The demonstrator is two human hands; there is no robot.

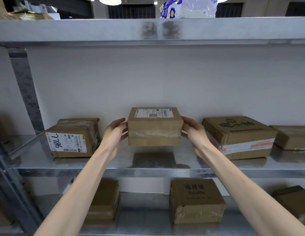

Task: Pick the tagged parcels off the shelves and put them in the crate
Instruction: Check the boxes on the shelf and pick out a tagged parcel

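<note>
Grey metal shelving (80, 29), white wall (148, 79)

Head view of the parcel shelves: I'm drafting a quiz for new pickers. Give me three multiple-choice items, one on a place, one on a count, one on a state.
1. Where is the box marked 98LL relative to the held parcel?
A. on the same metal shelf, to its left
B. on the shelf below
C. stacked on top of it

2. How many hands grip the held parcel?
A. none
B. one
C. two

3. The held parcel is:
A. lying flat on the shelf
B. lifted clear of the shelf
C. opened, flaps up

Answers:
1 A: it sits on the same shelf, to the left of the held parcel.
2 C: the left hand and right hand clasp its two sides.
3 B: a gap and a dark shadow show beneath its bottom edge.
</note>
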